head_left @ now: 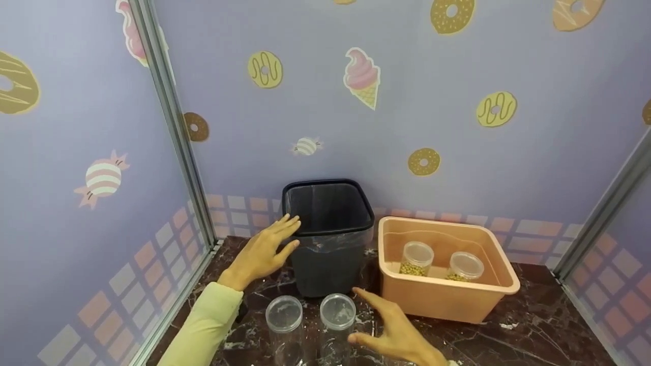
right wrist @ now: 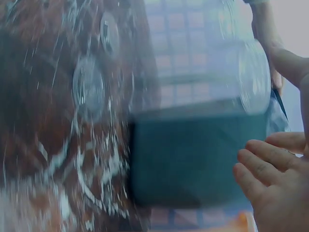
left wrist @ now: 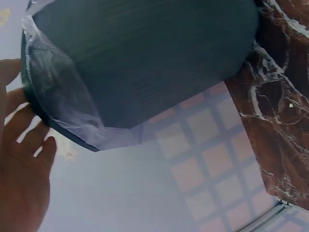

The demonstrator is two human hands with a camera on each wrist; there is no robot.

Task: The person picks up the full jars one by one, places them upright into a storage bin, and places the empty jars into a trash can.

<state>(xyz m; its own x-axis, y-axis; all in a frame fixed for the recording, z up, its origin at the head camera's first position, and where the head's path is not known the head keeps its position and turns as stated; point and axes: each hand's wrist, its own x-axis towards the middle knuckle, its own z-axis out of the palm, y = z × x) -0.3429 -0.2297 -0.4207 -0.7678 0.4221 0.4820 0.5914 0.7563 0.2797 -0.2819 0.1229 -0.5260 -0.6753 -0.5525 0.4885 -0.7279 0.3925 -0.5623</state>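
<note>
A black waste bin (head_left: 329, 236) with a clear liner stands at the back of the dark marble table (head_left: 534, 330). My left hand (head_left: 264, 251) is spread open beside the bin's left wall, fingers by its rim; the left wrist view shows the left hand (left wrist: 21, 169) close to the bin (left wrist: 145, 63). Two clear lidded jars (head_left: 285, 325) (head_left: 337, 325) stand in front of the bin. My right hand (head_left: 394, 330) is open just right of the right jar, thumb and fingers spread, holding nothing. In the blurred right wrist view the right hand (right wrist: 275, 188) hovers near the jar (right wrist: 212, 92).
A peach plastic tub (head_left: 501, 284) sits right of the bin and holds two lidded jars (head_left: 416, 259) (head_left: 463, 267) with yellowish contents. Pastel walls with metal corner posts close in the table on three sides.
</note>
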